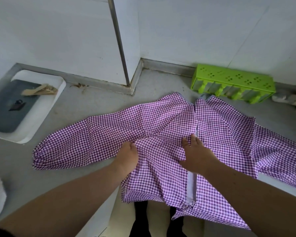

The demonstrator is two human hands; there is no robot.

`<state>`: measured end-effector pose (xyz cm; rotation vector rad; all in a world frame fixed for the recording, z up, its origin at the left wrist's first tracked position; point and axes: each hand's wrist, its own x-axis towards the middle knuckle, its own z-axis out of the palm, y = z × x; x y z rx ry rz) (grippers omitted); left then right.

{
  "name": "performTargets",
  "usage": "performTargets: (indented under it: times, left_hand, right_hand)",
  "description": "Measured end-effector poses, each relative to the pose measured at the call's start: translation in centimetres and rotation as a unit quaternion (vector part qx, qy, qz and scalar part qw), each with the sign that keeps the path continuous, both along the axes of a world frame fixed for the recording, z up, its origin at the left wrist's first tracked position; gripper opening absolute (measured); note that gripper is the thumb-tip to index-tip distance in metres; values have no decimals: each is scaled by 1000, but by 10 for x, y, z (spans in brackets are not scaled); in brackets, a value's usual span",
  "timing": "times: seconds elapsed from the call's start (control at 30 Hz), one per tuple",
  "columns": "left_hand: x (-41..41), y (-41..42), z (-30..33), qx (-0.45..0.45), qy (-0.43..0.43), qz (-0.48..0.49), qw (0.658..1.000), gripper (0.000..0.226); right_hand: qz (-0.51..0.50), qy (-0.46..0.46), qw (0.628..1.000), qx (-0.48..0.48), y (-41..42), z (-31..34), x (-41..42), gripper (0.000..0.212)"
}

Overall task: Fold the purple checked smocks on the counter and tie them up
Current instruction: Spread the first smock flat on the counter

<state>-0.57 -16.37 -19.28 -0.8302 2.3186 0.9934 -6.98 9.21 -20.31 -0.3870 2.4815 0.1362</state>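
A purple checked smock (161,120) lies spread on the grey counter (96,103), back opening up, one sleeve stretched left and the other right. Its hem hangs over the counter's front edge. My left hand (126,158) rests on the cloth near the base of the left sleeve, fingers curled into a fold of fabric. My right hand (195,154) lies flat, fingers apart, on the left panel beside the open back slit.
A white tray (41,117) with a dark inset, wooden pegs and a black clip sits at the left. A green perforated plastic rack (232,79) stands against the back wall. A white wall corner with a metal pole (120,48) juts out behind the smock.
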Motion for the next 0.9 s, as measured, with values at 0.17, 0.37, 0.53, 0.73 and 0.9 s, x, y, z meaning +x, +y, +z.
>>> performTargets:
  times: [0.17,0.37,0.53,0.73,0.9]
  left_hand:
    - [24,-19,21,138,-87,38,986,67]
    - [50,-30,29,119,-56,-152,980,53]
    - [63,-22,20,233,-166,48,957,54]
    - [57,-25,16,115,-241,-105,958,52]
    - [49,-26,4,-34,-269,-294,917,81]
  right_hand:
    - [21,10,1000,-5,7,-5,-6,110]
    - [37,16,999,4,10,-3,-3,106]
    - [59,5,998,5,20,-2,-3,112]
    - [67,-2,997,-25,34,-10,-11,113]
    - [83,-1,996,-41,42,-10,-11,115]
